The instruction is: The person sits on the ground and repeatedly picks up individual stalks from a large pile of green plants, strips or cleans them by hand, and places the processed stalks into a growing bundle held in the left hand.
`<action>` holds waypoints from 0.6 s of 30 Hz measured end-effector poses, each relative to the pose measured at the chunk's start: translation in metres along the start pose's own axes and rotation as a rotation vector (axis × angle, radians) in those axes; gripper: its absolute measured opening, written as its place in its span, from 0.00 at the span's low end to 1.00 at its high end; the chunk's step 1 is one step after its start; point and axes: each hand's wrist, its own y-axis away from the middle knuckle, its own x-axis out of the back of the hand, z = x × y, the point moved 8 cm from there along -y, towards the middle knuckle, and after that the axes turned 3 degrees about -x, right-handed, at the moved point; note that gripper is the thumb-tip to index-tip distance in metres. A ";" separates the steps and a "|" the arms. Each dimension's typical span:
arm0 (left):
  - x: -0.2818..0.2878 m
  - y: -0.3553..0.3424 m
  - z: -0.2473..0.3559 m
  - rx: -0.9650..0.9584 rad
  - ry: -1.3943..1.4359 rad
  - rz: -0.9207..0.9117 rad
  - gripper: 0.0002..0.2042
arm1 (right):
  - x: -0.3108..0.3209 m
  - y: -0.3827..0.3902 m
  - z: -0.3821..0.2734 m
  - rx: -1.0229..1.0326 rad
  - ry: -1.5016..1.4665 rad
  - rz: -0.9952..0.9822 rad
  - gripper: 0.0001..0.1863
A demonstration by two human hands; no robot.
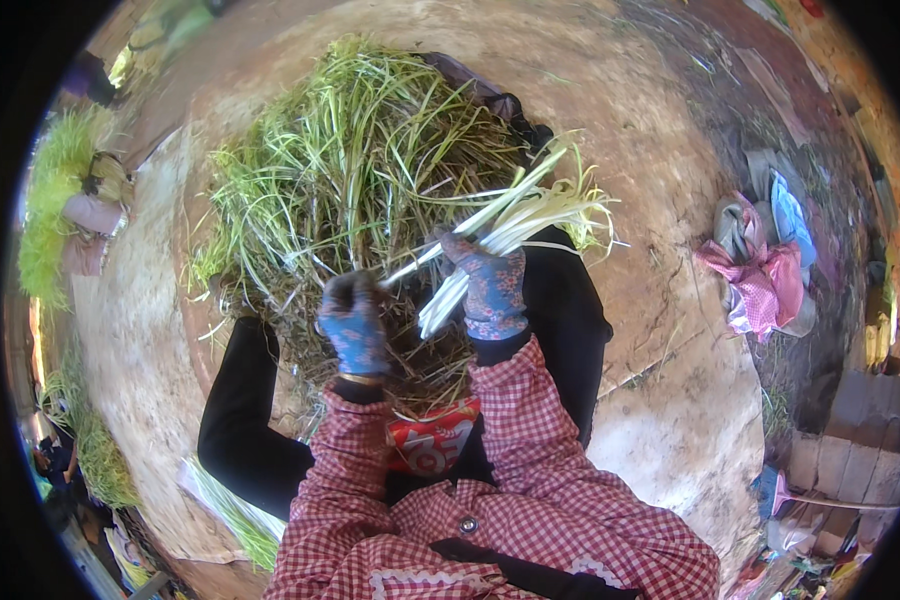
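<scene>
My right hand (492,288), in a blue floral glove with bare fingertips, is closed around a small bundle of white leafy stalks (520,222). Their cut-looking white ends point down and left, and the pale yellow-green leaves fan out to the upper right. My left hand (353,318), gloved alike, pinches the lower end of one long pale stalk (415,265) that slants up across the bundle. Just beyond both hands lies a big heap of green leafy stalks (345,150), with brown, soil-covered lower parts nearest me.
My dark-trousered legs flank the heap. A red printed packet (435,437) is in front of my lap. White-stemmed stalks (232,512) lie by my left leg on a tan ground sheet (660,160). Crumpled cloths (760,265) lie right; another person (98,212) sits far left beside greens.
</scene>
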 end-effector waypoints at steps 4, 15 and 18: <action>0.123 -0.053 -0.050 -0.011 -0.105 0.311 0.03 | 0.004 0.004 -0.024 0.099 -0.150 -0.017 0.06; 0.129 -0.104 0.035 -0.214 -0.987 -0.001 0.17 | 0.003 0.003 -0.033 0.107 -0.101 -0.004 0.11; -0.010 -0.035 0.044 -0.027 -0.088 -0.534 0.26 | -0.012 0.003 -0.012 0.006 -0.040 -0.076 0.08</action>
